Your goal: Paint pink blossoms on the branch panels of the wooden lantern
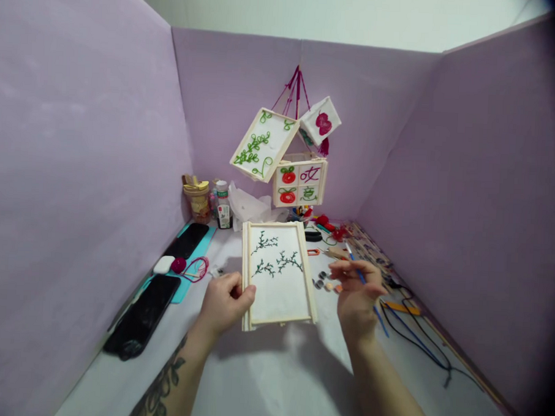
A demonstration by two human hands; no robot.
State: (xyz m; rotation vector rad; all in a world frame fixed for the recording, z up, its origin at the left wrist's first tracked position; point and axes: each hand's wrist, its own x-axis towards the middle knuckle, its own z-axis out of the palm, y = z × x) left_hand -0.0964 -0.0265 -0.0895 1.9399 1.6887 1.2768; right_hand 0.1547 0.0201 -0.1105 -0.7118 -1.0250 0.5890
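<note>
My left hand (227,301) grips the left edge of a wooden-framed white panel (280,294), thumb on the front. Dark green branch patterns fill the panel's upper half, and its lower half is plain white. The panel is held up over the table, tilted toward me. To its right, my right hand (359,291) holds a thin blue paintbrush (361,276) between curled fingers, apart from the panel. Small dark and orange round pieces (324,282) lie on the table between the panel and my right hand.
Decorated framed panels (265,145) hang on purple cords at the back. A jar (198,201) and a bottle (223,205) stand back left. Black phone-like objects (146,312) and a magenta yarn ball (178,265) lie left. Dark cords (430,346) and wooden strips (372,252) lie right.
</note>
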